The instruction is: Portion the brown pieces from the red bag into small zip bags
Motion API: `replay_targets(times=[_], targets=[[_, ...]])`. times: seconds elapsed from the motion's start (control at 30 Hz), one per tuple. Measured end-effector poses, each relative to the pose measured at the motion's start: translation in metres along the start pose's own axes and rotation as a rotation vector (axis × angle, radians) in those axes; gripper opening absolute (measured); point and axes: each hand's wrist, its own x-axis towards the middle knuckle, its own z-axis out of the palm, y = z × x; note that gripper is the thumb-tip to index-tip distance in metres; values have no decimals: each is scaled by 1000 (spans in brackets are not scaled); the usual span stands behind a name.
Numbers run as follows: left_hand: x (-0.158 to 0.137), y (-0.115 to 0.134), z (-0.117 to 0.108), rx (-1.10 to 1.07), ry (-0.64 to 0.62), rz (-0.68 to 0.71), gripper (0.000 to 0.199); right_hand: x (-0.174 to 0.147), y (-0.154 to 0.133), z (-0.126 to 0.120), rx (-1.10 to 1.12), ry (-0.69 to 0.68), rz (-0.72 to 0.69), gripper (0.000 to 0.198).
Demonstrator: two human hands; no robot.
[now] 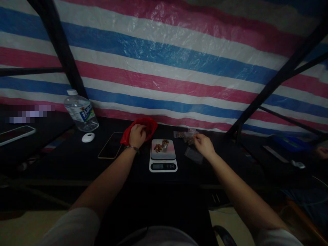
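My left hand is at the mouth of a red plastic bag, its fingers curled and the tips hidden inside. My right hand pinches the edge of a small clear plastic bag that lies among other small bags. Between my hands stands a white digital scale. On its plate are a small pile of brown metal-looking pieces and a short silvery cylinder with more pieces at its top. The reading is too small to make out.
Left of the red bag lies a phone, with a white mouse-like object and a large clear bottle beyond it. An empty-looking clear bag lies near my right hand. Dark metal posts and a striped sheet stand behind the black table.
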Motion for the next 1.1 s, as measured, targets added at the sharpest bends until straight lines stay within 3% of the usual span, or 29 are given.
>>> replay_targets(times=[0.1, 0.2, 0.27, 0.33, 0.4, 0.47, 0.6, 0.7, 0.83, 1.1], targets=[[-8, 21, -6, -95, 13, 172, 30, 24, -26, -1, 140, 154, -232, 26], [-14, 37, -8, -166, 19, 285, 40, 42, -63, 5, 175, 95, -491, 21], [-16, 42, -9, -180, 13, 306, 47, 51, -85, 11, 163, 59, -586, 21], [-15, 42, -10, -184, -19, 306, 42, 57, -102, 18, 149, 23, -637, 21], [-13, 40, -10, -200, -56, 297, 28, 60, -114, 26, 143, 28, -649, 21], [-11, 37, -9, -224, -37, 239, 21, 60, -121, 34, 162, 134, -602, 21], [-7, 31, -4, -308, 147, -66, 24, 53, -131, 52, 298, 440, -462, 22], [-6, 29, -2, -389, 113, -239, 28, 45, -137, 68, 380, 424, -514, 22], [-9, 31, -2, -385, 44, -173, 27, 35, -138, 85, 425, 337, -553, 29], [-15, 38, -4, -327, 9, 21, 22, 23, -133, 94, 433, 354, -497, 32]])
